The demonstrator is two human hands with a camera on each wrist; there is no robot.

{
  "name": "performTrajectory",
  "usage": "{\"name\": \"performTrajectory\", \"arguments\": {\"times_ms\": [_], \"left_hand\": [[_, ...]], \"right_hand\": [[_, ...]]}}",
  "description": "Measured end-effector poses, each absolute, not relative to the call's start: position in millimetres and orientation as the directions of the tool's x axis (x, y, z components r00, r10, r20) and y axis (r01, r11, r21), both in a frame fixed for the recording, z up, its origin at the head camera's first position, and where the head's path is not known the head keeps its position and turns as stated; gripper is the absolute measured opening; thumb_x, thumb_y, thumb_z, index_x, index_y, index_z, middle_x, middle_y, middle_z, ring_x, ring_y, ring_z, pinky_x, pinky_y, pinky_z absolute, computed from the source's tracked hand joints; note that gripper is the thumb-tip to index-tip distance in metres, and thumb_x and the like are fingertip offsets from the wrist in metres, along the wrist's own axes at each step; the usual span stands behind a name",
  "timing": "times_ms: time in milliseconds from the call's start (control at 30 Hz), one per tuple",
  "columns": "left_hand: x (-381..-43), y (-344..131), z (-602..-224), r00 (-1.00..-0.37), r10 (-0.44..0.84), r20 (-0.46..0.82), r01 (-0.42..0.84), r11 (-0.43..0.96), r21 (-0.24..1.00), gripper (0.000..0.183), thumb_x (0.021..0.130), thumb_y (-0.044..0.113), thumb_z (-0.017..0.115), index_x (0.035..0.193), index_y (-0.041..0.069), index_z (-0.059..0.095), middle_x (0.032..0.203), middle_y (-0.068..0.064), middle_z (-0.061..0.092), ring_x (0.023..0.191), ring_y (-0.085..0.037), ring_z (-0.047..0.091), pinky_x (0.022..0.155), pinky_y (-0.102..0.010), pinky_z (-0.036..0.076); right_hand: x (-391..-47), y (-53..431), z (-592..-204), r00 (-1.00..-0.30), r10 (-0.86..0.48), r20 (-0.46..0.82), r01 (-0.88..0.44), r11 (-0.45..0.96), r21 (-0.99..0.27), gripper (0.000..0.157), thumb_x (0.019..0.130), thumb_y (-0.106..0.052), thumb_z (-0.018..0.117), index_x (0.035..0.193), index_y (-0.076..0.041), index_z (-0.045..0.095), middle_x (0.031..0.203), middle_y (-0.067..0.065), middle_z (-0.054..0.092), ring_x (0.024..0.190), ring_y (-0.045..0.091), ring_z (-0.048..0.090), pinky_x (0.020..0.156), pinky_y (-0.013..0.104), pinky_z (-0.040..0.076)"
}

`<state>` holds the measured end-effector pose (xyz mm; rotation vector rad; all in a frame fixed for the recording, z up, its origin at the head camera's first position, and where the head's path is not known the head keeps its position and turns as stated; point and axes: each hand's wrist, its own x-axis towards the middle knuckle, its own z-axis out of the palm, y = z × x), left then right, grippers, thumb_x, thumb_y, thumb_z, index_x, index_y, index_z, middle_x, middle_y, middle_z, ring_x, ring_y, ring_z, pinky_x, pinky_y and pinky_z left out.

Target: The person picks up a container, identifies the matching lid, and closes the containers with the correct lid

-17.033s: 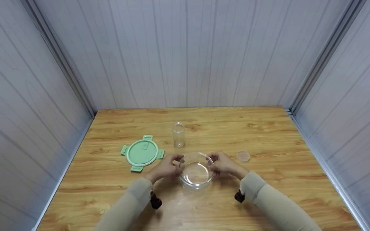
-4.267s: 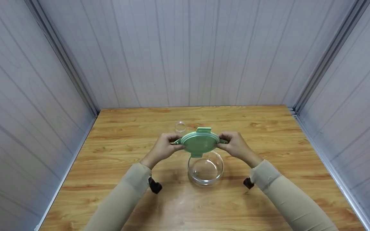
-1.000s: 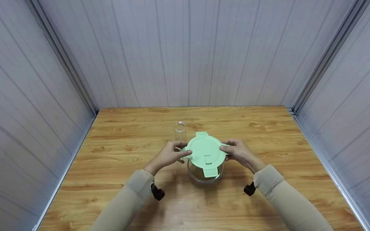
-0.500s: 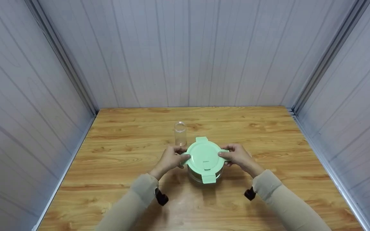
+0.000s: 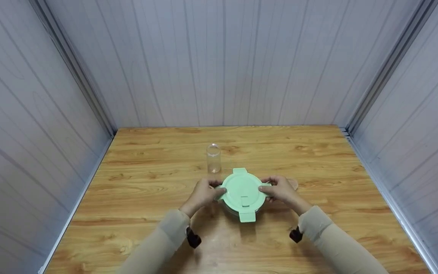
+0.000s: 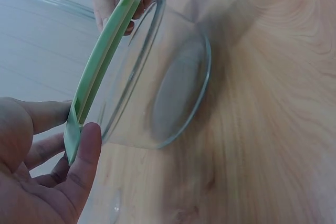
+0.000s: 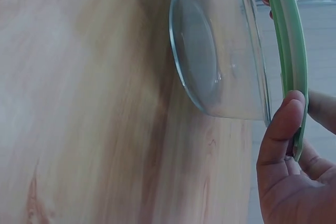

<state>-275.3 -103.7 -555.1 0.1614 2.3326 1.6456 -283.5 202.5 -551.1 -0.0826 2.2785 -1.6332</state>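
A wood-grain table (image 5: 127, 198) lies between pale panelled walls (image 5: 219, 68). Over the glass bowl (image 7: 226, 51) is the lid (image 5: 243, 189) — round, pale green, four-tabbed — the left hand (image 5: 203, 192) and right hand (image 5: 283, 189) each pinching a side tab. The head view mostly hides the bowl; the wrist views show its clear wall — and a gap under the lid. Beyond, leftward, stands a clear cylinder (image 5: 214, 160).

Counter (image 5: 158, 160): yellow-brown wood grain. Clear glass (image 5: 213, 160) upright on far half, slightly left of centre. Clear disc (image 5: 293, 184) flat at right, partly hidden. Far wall (image 5: 238, 68), left wall (image 5: 13, 125), right wall (image 5: 416, 125) pale, grey-lined. Metal strips (image 5: 70, 68) up both far corners.
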Motion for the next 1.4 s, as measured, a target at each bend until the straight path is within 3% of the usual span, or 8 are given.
{"name": "performTrajectory", "arguments": {"times_ms": [133, 233, 700, 1133, 1400], "left_hand": [[-274, -102, -558, -0.961, 0.234, -0.15, -0.055, 0.37, 0.928, 0.03, 0.101, 0.015, 0.077, 0.127, 0.001, 0.077, 0.122, -0.015, 0.075, 0.101, -0.018, 0.064, 0.08, -0.025, 0.06], [-274, -102, -561, -0.961, 0.242, -0.133, -0.036, 0.37, 0.928, 0.031, 0.101, 0.015, 0.076, 0.128, -0.001, 0.077, 0.124, -0.017, 0.075, 0.102, -0.018, 0.065, 0.082, -0.024, 0.058], [-277, -99, -568, -0.959, 0.235, -0.16, -0.055, 0.397, 0.916, 0.034, 0.103, 0.014, 0.074, 0.134, -0.001, 0.074, 0.128, -0.015, 0.074, 0.105, -0.018, 0.064, 0.086, -0.026, 0.056], [-277, -99, -567, -0.955, 0.226, -0.192, -0.09, 0.394, 0.915, 0.033, 0.103, 0.015, 0.074, 0.131, -0.001, 0.074, 0.126, -0.015, 0.075, 0.107, -0.018, 0.067, 0.094, -0.032, 0.06], [-279, -102, -568, -0.954, 0.24, -0.18, -0.074, 0.394, 0.916, 0.029, 0.101, 0.014, 0.074, 0.125, -0.002, 0.076, 0.117, -0.014, 0.077, 0.099, -0.016, 0.068, 0.084, -0.026, 0.059]], "right_hand": [[-282, 202, -554, -0.949, -0.223, -0.224, 0.136, 0.352, -0.926, 0.041, 0.102, -0.012, 0.076, 0.135, 0.01, 0.064, 0.091, 0.006, 0.065, 0.061, 0.009, 0.065, 0.055, 0.025, 0.059], [-282, 202, -557, -0.95, -0.221, -0.222, 0.135, 0.352, -0.926, 0.04, 0.102, -0.012, 0.075, 0.135, 0.009, 0.065, 0.093, 0.007, 0.066, 0.06, 0.01, 0.064, 0.055, 0.026, 0.058], [-283, 200, -565, -0.958, -0.186, -0.217, 0.141, 0.354, -0.925, 0.034, 0.101, -0.01, 0.076, 0.13, 0.007, 0.069, 0.097, 0.009, 0.068, 0.06, 0.013, 0.064, 0.055, 0.027, 0.057], [-283, 199, -562, -0.957, -0.181, -0.227, 0.155, 0.342, -0.927, 0.033, 0.1, -0.009, 0.077, 0.128, 0.008, 0.07, 0.09, 0.007, 0.07, 0.059, 0.013, 0.064, 0.053, 0.028, 0.056], [-283, 198, -561, -0.951, -0.181, -0.25, 0.18, 0.334, -0.925, 0.034, 0.1, -0.008, 0.076, 0.128, 0.01, 0.07, 0.092, 0.009, 0.073, 0.059, 0.014, 0.064, 0.054, 0.027, 0.057]]}}
